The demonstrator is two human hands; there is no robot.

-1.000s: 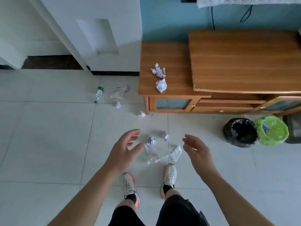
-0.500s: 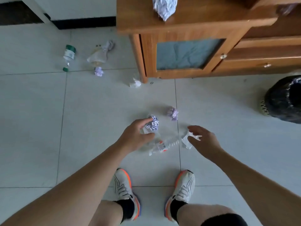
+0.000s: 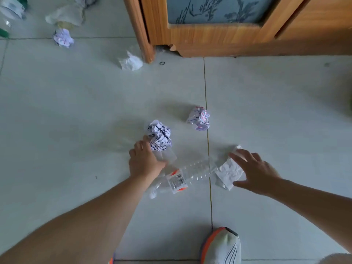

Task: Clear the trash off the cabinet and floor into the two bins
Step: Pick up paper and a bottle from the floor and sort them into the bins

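- The crumpled white paper ball with blue scribbles [image 3: 159, 137] is touched by the left hand [image 3: 145, 161]; whether it is gripped cannot be told.
- The creased white paper scrap [image 3: 227, 173] is covered by the spread-open right hand [image 3: 256, 173], right of the crushed clear plastic bottle [image 3: 187, 175].

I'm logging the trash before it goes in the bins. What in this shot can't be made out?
- Bins: outside the head view.
- Cabinet top: cut off by the upper edge.
- Green-capped bottle: cropped at the top-left corner.
- Left hand grip: its back hides the fingertips by the inked paper ball.
- Clear bottle label: too small to read.
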